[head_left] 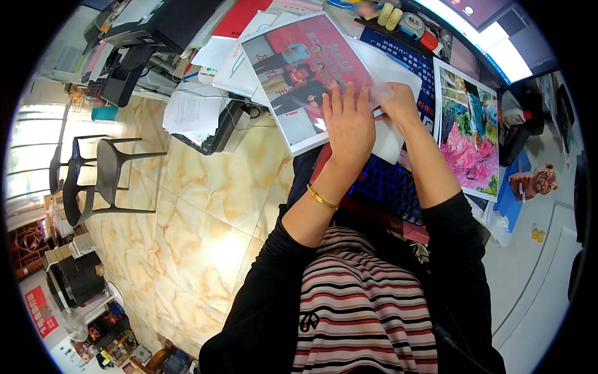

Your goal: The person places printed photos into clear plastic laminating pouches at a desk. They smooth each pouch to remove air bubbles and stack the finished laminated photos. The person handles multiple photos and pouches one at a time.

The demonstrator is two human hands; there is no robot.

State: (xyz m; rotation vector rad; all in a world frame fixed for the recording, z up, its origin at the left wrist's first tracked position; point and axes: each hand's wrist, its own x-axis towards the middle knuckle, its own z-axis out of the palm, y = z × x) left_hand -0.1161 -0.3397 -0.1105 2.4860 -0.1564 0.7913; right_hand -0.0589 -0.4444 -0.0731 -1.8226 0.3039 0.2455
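- Here, the left hand [349, 124] lay flat with its fingers spread and pointing toward twelve o'clock, pressed down on the lower right corner of a large printed photo [305, 68].
- The photo, red at the top with several standing figures and a white border, lay tilted at about twelve o'clock from the person's chest, and a clear plastic sheet [374, 75] covered its right part.
- The right hand [398, 103] sat just beside the left one, at its three o'clock, curled at the right edge of the plastic sheet; whether it pinched the sheet or only pressed it, I could not tell.
- A thin gold bangle [322, 199] circled the left wrist.
- Under both forearms a red laptop [386, 187] with blue-lit keys showed.
- At three o'clock from the hands, a second print [468, 131] with pink flowers and a figure lay on the desk.
- Farther toward four o'clock stood a small tiger figurine [536, 181].
- At ten o'clock from the hands, a stack of white papers [193, 112] rested on a printer [218, 134].
- Toward nine o'clock, well apart, dark plastic chairs [99, 174] stood on the marbled tile floor [205, 212].
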